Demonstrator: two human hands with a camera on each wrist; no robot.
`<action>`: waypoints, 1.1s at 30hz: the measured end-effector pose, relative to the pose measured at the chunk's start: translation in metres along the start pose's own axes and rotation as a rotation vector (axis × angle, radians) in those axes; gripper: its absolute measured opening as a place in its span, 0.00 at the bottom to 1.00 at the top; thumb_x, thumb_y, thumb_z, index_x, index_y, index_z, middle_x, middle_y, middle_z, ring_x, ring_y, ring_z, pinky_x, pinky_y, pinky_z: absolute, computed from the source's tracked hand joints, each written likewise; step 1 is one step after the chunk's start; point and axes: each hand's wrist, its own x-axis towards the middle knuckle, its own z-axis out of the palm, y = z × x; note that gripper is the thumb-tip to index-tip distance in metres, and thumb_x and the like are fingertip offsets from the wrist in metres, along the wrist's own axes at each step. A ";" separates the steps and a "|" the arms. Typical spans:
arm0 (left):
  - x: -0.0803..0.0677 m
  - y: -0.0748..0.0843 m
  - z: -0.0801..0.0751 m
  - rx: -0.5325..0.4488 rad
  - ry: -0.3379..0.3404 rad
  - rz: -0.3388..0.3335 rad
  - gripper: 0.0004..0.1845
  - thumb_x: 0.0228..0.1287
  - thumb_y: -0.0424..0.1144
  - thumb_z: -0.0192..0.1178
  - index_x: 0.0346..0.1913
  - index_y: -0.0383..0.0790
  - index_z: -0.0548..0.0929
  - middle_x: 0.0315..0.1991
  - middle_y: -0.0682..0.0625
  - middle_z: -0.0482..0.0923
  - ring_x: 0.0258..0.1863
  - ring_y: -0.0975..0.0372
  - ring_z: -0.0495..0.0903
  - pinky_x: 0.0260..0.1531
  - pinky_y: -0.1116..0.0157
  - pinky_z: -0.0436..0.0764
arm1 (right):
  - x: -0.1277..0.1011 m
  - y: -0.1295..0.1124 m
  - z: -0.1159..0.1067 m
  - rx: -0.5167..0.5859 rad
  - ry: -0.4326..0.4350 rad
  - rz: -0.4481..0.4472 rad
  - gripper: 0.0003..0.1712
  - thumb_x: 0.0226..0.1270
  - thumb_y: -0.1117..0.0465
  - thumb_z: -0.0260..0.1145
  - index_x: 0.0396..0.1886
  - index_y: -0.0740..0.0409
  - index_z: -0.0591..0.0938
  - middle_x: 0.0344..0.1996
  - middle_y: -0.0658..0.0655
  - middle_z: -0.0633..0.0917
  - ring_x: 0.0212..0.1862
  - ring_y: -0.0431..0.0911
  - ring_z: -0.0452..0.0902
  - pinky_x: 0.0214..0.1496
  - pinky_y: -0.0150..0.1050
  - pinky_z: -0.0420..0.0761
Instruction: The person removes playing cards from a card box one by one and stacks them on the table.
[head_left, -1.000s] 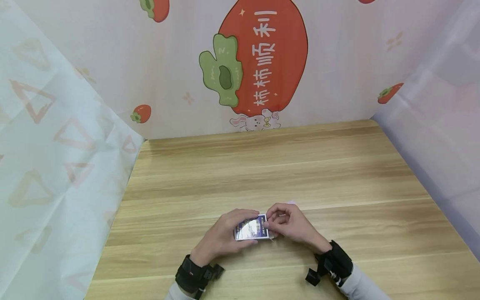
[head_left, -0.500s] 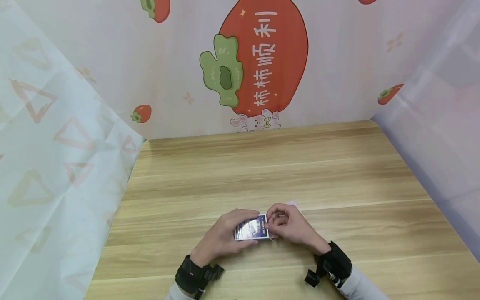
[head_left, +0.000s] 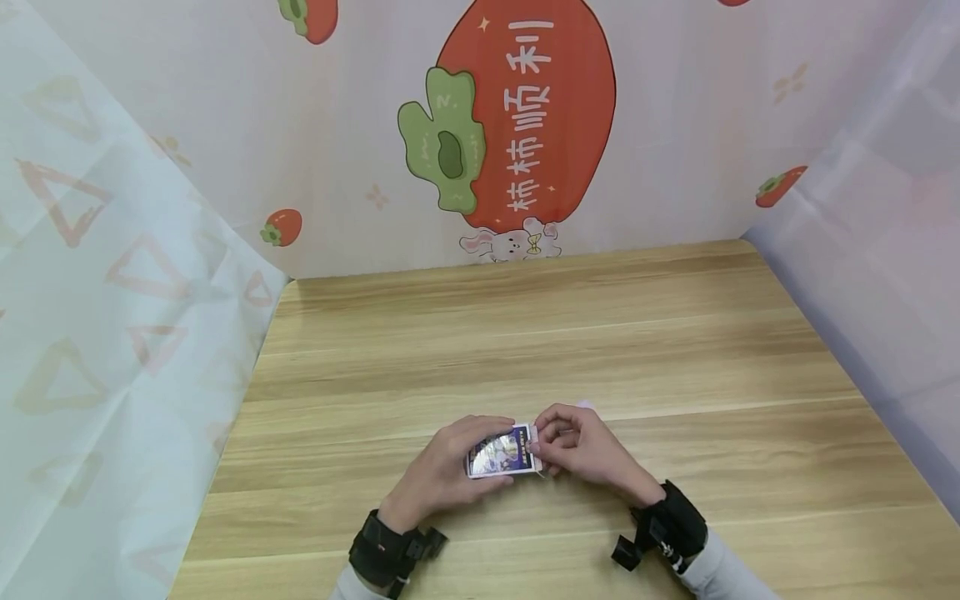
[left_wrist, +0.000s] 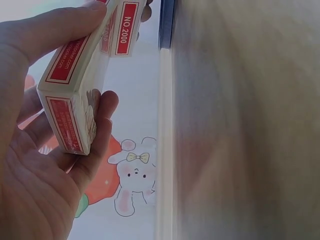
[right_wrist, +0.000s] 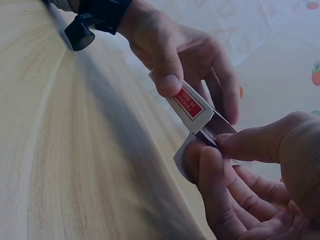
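Note:
A small card box (head_left: 501, 453) with a glossy blue picture face and red-and-white sides (left_wrist: 75, 75) is held just above the wooden table (head_left: 600, 333), near its front edge. My left hand (head_left: 442, 475) grips the box, thumb on one long side (right_wrist: 169, 80) and fingers on the other. My right hand (head_left: 581, 446) pinches the box's flap (right_wrist: 200, 131) at its right end between thumb and forefinger. In the left wrist view the flap (left_wrist: 126, 27) stands open at the top of the box.
Patterned cloth walls enclose the table on the left (head_left: 112, 333), back (head_left: 525, 125) and right (head_left: 885, 292). A black camera strap (head_left: 382, 550) sits on the left wrist and another strap (head_left: 667, 525) on the right. A small pink thing (head_left: 583, 406) peeks out behind the right hand.
The box has tilted slightly and shifted a little to the left between the hands. Both hands stay in nearly the same place.

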 end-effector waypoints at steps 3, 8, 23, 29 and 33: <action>0.000 -0.001 -0.001 0.010 0.007 0.004 0.38 0.54 0.42 0.84 0.68 0.38 0.81 0.65 0.45 0.84 0.62 0.54 0.85 0.62 0.58 0.86 | 0.000 -0.001 -0.001 0.005 0.012 0.028 0.16 0.72 0.66 0.73 0.51 0.73 0.81 0.37 0.65 0.88 0.31 0.50 0.89 0.34 0.48 0.92; 0.000 -0.003 -0.002 0.020 0.020 0.005 0.38 0.54 0.41 0.84 0.68 0.39 0.81 0.64 0.45 0.85 0.62 0.54 0.85 0.61 0.58 0.86 | -0.001 -0.003 -0.004 0.013 0.032 0.077 0.15 0.72 0.67 0.72 0.51 0.72 0.83 0.37 0.62 0.89 0.31 0.49 0.89 0.33 0.45 0.92; 0.001 -0.003 -0.006 0.015 0.045 -0.051 0.36 0.56 0.43 0.83 0.68 0.40 0.81 0.65 0.46 0.84 0.63 0.54 0.85 0.65 0.56 0.84 | -0.007 -0.009 -0.036 0.079 0.008 0.164 0.18 0.75 0.64 0.69 0.58 0.69 0.77 0.36 0.65 0.90 0.24 0.47 0.87 0.30 0.53 0.91; 0.001 -0.003 -0.007 0.032 0.058 -0.052 0.37 0.54 0.42 0.84 0.67 0.39 0.82 0.65 0.46 0.84 0.64 0.53 0.84 0.65 0.56 0.84 | -0.008 -0.006 -0.050 0.065 -0.012 0.066 0.23 0.71 0.69 0.70 0.60 0.75 0.75 0.38 0.62 0.87 0.30 0.45 0.87 0.31 0.40 0.91; -0.001 -0.004 -0.007 0.036 0.062 -0.054 0.37 0.54 0.42 0.84 0.67 0.39 0.82 0.65 0.46 0.84 0.64 0.53 0.85 0.65 0.56 0.84 | -0.009 -0.006 -0.059 0.061 0.000 0.038 0.23 0.70 0.70 0.70 0.60 0.76 0.76 0.41 0.61 0.85 0.38 0.47 0.89 0.40 0.39 0.91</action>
